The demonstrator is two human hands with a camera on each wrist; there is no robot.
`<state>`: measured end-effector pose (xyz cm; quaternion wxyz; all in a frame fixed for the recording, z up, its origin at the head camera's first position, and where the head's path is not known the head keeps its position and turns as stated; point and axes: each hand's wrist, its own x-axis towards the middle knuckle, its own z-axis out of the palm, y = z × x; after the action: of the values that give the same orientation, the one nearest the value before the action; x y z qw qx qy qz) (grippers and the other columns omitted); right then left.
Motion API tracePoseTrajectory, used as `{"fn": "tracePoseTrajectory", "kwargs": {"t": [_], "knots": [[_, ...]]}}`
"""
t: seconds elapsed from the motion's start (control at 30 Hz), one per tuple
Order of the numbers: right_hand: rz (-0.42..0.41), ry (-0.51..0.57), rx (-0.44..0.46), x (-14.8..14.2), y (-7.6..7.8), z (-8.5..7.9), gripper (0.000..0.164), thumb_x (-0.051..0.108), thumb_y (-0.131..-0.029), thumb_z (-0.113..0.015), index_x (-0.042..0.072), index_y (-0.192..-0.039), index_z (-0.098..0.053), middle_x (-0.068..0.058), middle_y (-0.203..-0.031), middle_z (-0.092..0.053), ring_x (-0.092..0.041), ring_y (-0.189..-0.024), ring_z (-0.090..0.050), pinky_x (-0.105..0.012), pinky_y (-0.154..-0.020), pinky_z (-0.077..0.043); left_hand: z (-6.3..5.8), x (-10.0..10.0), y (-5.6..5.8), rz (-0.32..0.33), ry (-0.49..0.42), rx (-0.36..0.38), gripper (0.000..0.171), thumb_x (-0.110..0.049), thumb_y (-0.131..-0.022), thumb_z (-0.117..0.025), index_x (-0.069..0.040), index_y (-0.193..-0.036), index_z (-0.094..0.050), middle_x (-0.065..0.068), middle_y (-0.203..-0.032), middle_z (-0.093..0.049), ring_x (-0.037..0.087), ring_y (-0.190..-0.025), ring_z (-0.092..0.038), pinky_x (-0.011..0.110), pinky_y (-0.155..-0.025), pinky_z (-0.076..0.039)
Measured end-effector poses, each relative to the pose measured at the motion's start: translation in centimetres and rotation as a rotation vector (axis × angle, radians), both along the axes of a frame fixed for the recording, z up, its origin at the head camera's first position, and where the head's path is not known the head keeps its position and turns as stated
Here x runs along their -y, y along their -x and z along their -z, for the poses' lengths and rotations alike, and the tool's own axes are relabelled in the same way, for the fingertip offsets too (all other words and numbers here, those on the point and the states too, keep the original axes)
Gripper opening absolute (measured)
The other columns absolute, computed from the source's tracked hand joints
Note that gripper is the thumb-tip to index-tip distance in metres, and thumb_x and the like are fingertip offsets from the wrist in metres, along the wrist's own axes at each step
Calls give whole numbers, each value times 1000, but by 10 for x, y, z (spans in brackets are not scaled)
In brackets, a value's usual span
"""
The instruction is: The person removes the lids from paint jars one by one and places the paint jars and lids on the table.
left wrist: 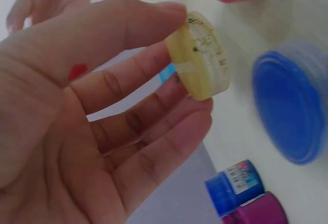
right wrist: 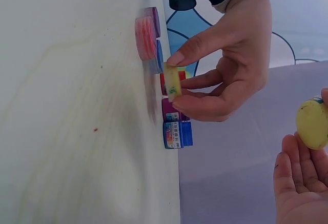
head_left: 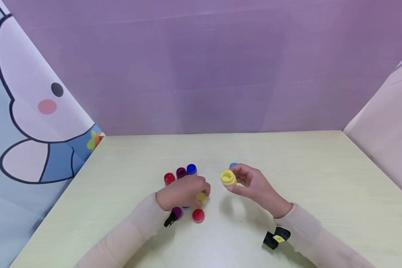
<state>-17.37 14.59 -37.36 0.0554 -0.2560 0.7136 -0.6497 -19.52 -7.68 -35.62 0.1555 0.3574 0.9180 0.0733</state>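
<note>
Yellow jar (head_left: 229, 178) hangs above the table (head_left: 321, 175), pinched by the right hand (head_left: 257, 189) between thumb and fingers; the left hand (head_left: 182, 191) pinches a yellow lid (head_left: 201, 197). It looks light and stiff to me, the jar, maybe slippery, best held round its sides, clear of the open mouth.
</note>
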Motion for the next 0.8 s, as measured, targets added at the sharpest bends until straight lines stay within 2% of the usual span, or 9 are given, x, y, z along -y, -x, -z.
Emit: {"fn": "tracePoseTrajectory", "kwargs": {"t": [0.23,0.47,0.63,0.8], "knots": [[-5,-11,8,1,0,3,32,7,-79,-68,1,-106,-53,-16,-104,-55,-26,-94,-56,-33,-83,-46,12,1,4,-28,19,19,22,-19,-73,-75,-19,-92,-64,-10,-80,-51,9,-75,-47,21,-64,-42],[4,-13,21,2,0,6,32,9,-79,-69,2,-107,-53,-15,-105,-55,-27,-94,-56,-34,-81,-47,15,1,6,-41,23,33,23,-22,-73,-75,-21,-92,-64,-11,-82,-51,8,-76,-48,21,-64,-43],[13,-31,21,2,-1,7,34,10,-79,-69,2,-108,-53,-15,-106,-55,-27,-94,-56,-34,-81,-48,3,4,6,-44,5,14,26,-24,-74,-74,-20,-98,-63,-8,-92,-55,8,-80,-49,21,-68,-44],[10,-45,28,3,-1,7,35,11,-79,-69,2,-109,-53,-15,-107,-54,-28,-95,-56,-34,-82,-47,-16,13,4,24,-80,-67,31,-21,-76,-72,-13,-104,-61,-1,-99,-57,12,-85,-51,23,-73,-44]]}}
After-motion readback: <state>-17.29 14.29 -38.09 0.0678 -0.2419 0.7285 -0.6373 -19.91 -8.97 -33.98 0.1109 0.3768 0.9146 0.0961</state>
